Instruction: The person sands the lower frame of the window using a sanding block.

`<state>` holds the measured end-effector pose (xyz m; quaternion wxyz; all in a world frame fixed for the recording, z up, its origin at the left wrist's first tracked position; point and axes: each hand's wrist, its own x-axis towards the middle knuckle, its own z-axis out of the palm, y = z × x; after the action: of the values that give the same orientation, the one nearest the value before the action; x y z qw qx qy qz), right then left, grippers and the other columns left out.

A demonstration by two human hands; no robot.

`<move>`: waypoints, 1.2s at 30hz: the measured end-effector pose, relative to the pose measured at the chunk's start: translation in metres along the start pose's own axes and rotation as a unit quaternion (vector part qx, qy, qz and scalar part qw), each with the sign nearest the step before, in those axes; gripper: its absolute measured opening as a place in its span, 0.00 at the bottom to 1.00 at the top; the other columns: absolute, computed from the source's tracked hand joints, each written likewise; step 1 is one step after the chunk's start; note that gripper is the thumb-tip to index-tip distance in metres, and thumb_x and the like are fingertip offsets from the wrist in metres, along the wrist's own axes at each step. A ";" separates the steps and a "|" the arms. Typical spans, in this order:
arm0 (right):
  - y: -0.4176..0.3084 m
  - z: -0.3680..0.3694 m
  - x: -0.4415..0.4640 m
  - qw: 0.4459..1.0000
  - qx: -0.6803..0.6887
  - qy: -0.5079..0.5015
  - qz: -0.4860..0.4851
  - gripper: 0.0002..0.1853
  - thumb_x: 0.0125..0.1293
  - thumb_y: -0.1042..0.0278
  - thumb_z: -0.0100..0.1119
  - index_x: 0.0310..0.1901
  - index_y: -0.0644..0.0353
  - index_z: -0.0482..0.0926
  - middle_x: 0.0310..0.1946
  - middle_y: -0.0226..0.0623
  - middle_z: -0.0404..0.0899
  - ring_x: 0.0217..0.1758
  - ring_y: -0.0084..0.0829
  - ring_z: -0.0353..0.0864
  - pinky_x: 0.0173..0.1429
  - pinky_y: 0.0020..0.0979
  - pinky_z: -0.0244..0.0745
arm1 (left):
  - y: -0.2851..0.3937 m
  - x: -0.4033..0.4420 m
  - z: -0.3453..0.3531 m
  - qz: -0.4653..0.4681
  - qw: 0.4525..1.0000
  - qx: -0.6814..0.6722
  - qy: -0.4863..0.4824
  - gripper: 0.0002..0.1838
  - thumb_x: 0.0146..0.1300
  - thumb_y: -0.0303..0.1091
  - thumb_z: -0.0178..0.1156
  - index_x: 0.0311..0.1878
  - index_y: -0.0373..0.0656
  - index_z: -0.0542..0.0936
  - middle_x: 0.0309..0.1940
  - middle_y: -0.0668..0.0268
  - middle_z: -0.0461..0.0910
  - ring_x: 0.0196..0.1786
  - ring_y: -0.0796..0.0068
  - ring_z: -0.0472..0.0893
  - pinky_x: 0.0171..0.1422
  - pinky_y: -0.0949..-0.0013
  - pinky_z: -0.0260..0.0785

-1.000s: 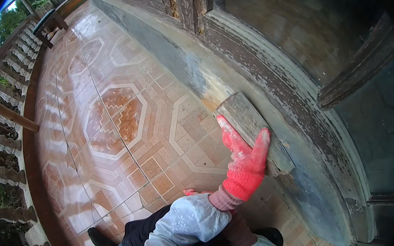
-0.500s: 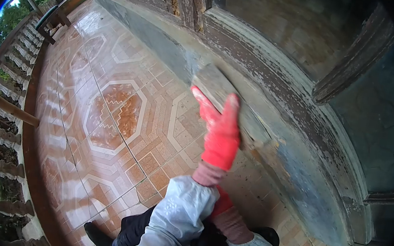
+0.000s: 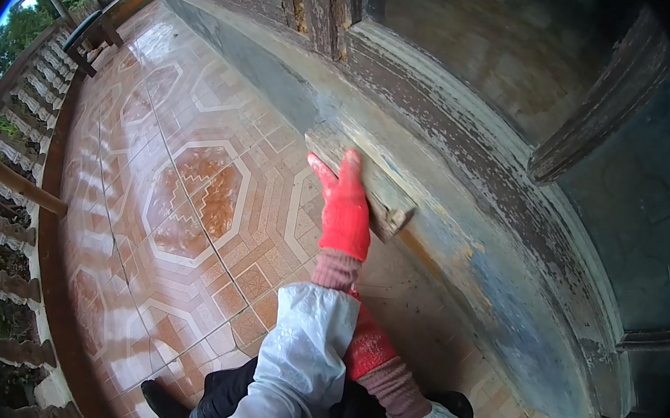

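Note:
My left hand [image 3: 346, 222], in a red-coated glove with a pink knit cuff, grips a weathered grey wooden board [image 3: 385, 194]. Two of its digits lie spread against the board's near face; the others are hidden. The board rests at the low grey wall [image 3: 449, 213], slanting along it, with a rough, worn end at its lower right. Below and partly behind my left sleeve is my right hand [image 3: 369, 347], also red-gloved. Its fingers are hidden, so what they hold does not show.
The patterned tile floor [image 3: 270, 202] runs along the wall. Peeling wooden window frames [image 3: 475, 122] stand above the wall. At the left are a balustrade [image 3: 18, 151] and a slanting pole [image 3: 12, 175]. My dark shoe [image 3: 167, 408] is at the bottom.
My left hand and the board have shifted left along the wall and lower on it, and the board's face has turned. My right glove shows more from behind the left sleeve.

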<state>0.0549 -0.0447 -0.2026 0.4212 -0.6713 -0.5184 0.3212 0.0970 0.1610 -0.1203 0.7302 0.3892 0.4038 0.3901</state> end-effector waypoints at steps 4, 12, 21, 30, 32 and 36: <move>0.014 0.004 -0.026 0.996 -0.063 -0.061 -0.006 0.29 0.60 0.46 0.58 0.60 0.53 0.72 0.59 0.40 0.74 0.58 0.41 0.77 0.61 0.40 0.72 | -0.017 -0.083 0.050 0.227 0.951 0.205 0.032 0.52 0.63 0.42 0.61 0.73 0.27 0.35 0.71 0.33 0.41 0.74 0.39 0.46 0.78 0.54 0.37; -0.003 0.005 0.012 0.993 -0.087 -0.082 0.004 0.27 0.61 0.50 0.56 0.58 0.55 0.73 0.58 0.42 0.74 0.58 0.42 0.76 0.62 0.40 0.71 | 0.022 0.005 0.012 0.112 0.990 -0.078 -0.011 0.54 0.64 0.52 0.58 0.76 0.41 0.31 0.65 0.51 0.63 0.60 0.60 0.70 0.66 0.63 0.62; -0.006 0.016 0.026 0.994 -0.066 -0.087 0.004 0.24 0.62 0.54 0.55 0.56 0.57 0.73 0.57 0.44 0.73 0.58 0.42 0.75 0.63 0.39 0.69 | 0.039 0.022 0.012 0.171 0.984 0.013 0.038 0.53 0.64 0.49 0.60 0.77 0.43 0.33 0.61 0.52 0.66 0.57 0.63 0.71 0.63 0.63 0.64; 0.010 -0.007 -0.044 0.991 -0.067 -0.115 -0.005 0.21 0.62 0.59 0.53 0.54 0.60 0.74 0.55 0.46 0.73 0.58 0.42 0.74 0.64 0.39 0.67 | -0.028 -0.123 0.049 0.286 0.910 0.296 -0.042 0.54 0.62 0.45 0.64 0.75 0.35 0.35 0.68 0.35 0.49 0.70 0.41 0.53 0.74 0.54 0.51; 0.001 -0.009 -0.027 0.986 -0.112 -0.119 -0.021 0.20 0.63 0.60 0.53 0.54 0.60 0.74 0.55 0.46 0.73 0.58 0.43 0.74 0.64 0.39 0.67 | -0.016 -0.102 0.054 0.268 0.929 0.254 0.004 0.55 0.62 0.47 0.63 0.75 0.36 0.33 0.70 0.39 0.49 0.71 0.48 0.55 0.74 0.57 0.49; -0.026 -0.004 0.029 0.920 -0.333 -0.144 -0.147 0.19 0.63 0.62 0.52 0.53 0.61 0.74 0.54 0.47 0.73 0.58 0.43 0.73 0.65 0.38 0.66 | 0.051 0.017 0.021 0.042 0.992 -0.105 0.047 0.37 0.63 0.49 0.59 0.68 0.38 0.57 0.49 0.54 0.74 0.46 0.61 0.77 0.57 0.61 0.70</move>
<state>0.0551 -0.0145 -0.1767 0.1364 -0.6357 -0.7432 0.1579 0.1096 0.1906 -0.0725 0.7300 0.3079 0.3778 0.4791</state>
